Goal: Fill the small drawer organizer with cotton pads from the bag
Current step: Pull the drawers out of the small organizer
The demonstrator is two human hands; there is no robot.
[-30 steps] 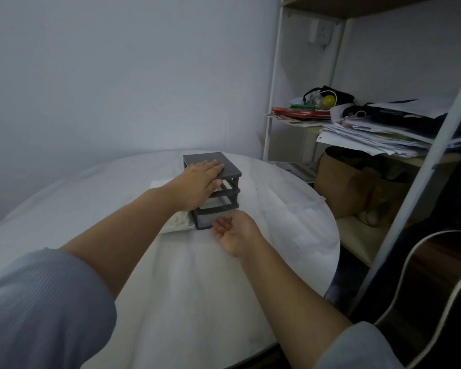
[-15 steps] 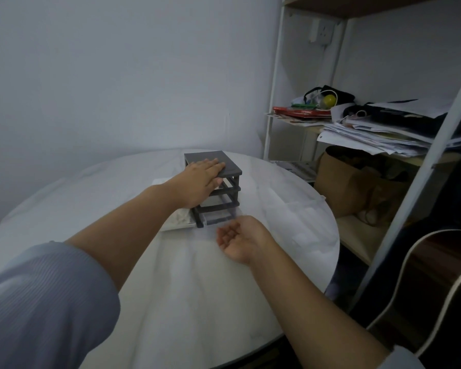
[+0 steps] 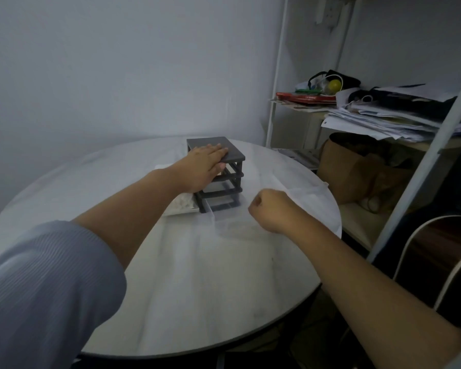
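Note:
A small dark grey drawer organizer [image 3: 233, 155] stands at the far middle of the round white table [image 3: 197, 288]. My left hand [image 3: 205, 166] lies flat on its top, fingers straight, pressing down. A clear plastic drawer [image 3: 224, 222] sticks out from the bottom level toward me. My right hand [image 3: 274, 211] is curled at the drawer's front right corner and seems to grip it. The bag of white cotton pads [image 3: 180, 206] lies on the table just left of the organizer, partly hidden by my left forearm.
A white metal shelf [image 3: 274, 75] with stacked papers [image 3: 383, 118] stands to the right of the table. A brown paper bag [image 3: 357, 171] sits on its lower level. A guitar [image 3: 437, 249] leans at the lower right, close to the table's edge.
My right hand has drawn back toward me and to the right, its fingers now curled, and the clear bottom drawer has slid out with it. The left hand stays flat on the organizer's top.

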